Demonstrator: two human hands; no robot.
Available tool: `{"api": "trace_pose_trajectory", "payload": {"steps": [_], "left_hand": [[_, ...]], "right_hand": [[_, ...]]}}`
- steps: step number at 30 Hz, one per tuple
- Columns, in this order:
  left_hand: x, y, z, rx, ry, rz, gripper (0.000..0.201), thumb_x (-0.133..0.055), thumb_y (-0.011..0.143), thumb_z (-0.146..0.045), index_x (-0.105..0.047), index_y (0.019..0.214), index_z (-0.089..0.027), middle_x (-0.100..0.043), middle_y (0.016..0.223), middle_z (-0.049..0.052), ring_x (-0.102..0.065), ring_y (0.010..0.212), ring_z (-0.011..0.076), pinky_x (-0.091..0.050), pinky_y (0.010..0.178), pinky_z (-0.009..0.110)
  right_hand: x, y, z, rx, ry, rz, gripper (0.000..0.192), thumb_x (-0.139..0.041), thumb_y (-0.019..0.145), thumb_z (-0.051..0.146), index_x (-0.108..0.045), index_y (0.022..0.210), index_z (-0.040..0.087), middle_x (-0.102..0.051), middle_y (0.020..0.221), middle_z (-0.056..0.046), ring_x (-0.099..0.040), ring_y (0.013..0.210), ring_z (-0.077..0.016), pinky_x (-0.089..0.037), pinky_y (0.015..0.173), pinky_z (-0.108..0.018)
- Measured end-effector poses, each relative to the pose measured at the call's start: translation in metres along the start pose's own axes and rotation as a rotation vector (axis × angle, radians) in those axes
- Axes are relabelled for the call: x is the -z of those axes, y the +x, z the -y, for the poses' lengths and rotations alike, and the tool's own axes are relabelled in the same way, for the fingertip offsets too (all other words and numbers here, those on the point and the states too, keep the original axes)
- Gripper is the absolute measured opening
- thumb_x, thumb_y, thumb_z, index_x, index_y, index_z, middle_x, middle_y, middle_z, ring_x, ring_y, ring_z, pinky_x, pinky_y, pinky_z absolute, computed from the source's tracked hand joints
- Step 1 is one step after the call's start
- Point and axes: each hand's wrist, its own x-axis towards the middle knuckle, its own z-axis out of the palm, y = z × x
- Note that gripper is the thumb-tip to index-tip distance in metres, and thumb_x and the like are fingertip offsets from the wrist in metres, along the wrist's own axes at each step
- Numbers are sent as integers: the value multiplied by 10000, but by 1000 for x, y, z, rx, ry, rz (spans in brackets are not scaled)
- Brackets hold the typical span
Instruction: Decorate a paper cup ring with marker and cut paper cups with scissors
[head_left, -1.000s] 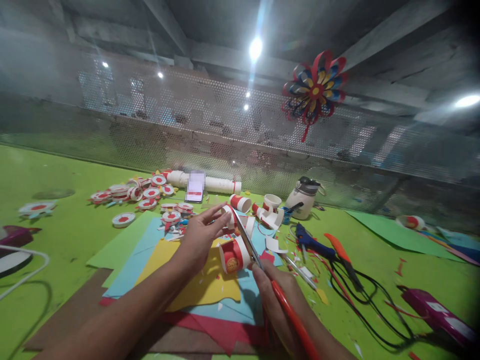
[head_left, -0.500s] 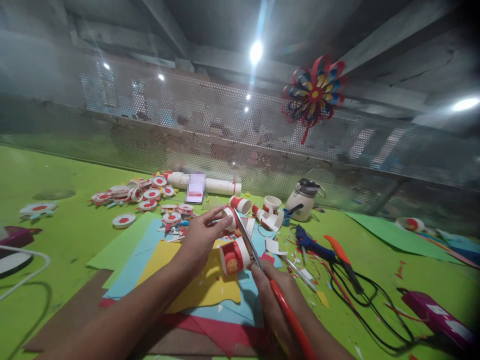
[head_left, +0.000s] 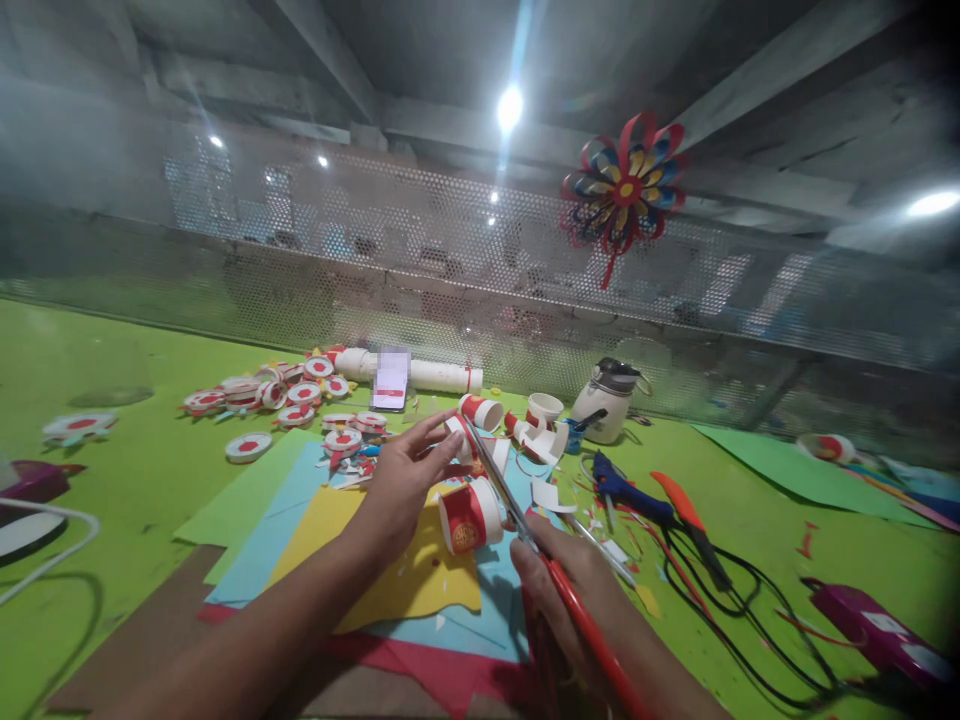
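My left hand (head_left: 397,490) pinches a cut piece of a red and white paper cup (head_left: 461,440) between thumb and fingers. In my right hand (head_left: 574,575) is a pair of red-handled scissors (head_left: 504,485), its blades reaching up to the right side of that piece. How wide the blades stand apart is hard to tell. Just beneath, a red paper cup with a gold print (head_left: 469,518) lies on its side over the yellow sheet (head_left: 405,580). Blue sheets (head_left: 491,625) lie partly under it.
Several red and white paper discs (head_left: 304,392) are heaped at the left back. A phone (head_left: 390,382) leans on a white tube (head_left: 446,376). Rightward lie a blue glue gun (head_left: 630,492), an orange-handled tool (head_left: 686,520), cables and a purple device (head_left: 874,625). A bottle (head_left: 604,405) stands behind.
My right hand and the scissors have moved slightly right and down. My left hand keeps its hold on the cup piece, almost unmoved.
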Motion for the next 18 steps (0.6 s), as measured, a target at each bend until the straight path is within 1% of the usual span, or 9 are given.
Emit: {"api": "trace_pose_trajectory", "payload": {"steps": [2,7,12,16,18], "left_hand": [[0,0,0,-17,25,7,549,-790,723,-334,-638,1229,-185,-719,994,68,-696,844,196,-589,784,345],[-2,-1,0,-46,64,21,522,-800,714,-322,-658,1198,-185,-723,936,51,-690,786,159,-588,735,281],[-1,-1,0,-44,79,8,505,-808,697,-326,-675,1161,-178,-719,890,45,-688,755,159,-595,728,300],[0,1,-3,-37,104,-19,523,-821,668,-328,-674,1142,-160,-717,889,54,-691,729,160,-593,692,292],[1,2,-3,-25,116,-35,533,-824,660,-335,-669,1131,-143,-721,904,69,-695,733,169,-591,685,295]], "right_hand": [[0,0,-3,-1,-43,0,434,-369,953,547,-597,854,191,-642,768,-33,-586,705,-190,-401,640,-291],[1,0,-7,11,-55,2,411,-386,951,530,-616,908,192,-650,779,-34,-611,733,-201,-412,654,-292],[2,-1,-6,34,-35,-13,387,-410,947,508,-637,940,194,-669,794,-38,-630,746,-206,-429,669,-293],[3,0,-6,61,-15,1,393,-392,959,489,-654,1023,204,-686,829,-35,-634,772,-198,-437,663,-277],[4,1,-6,72,-9,1,402,-388,960,490,-659,1059,209,-690,823,-30,-629,755,-191,-434,646,-272]]}}
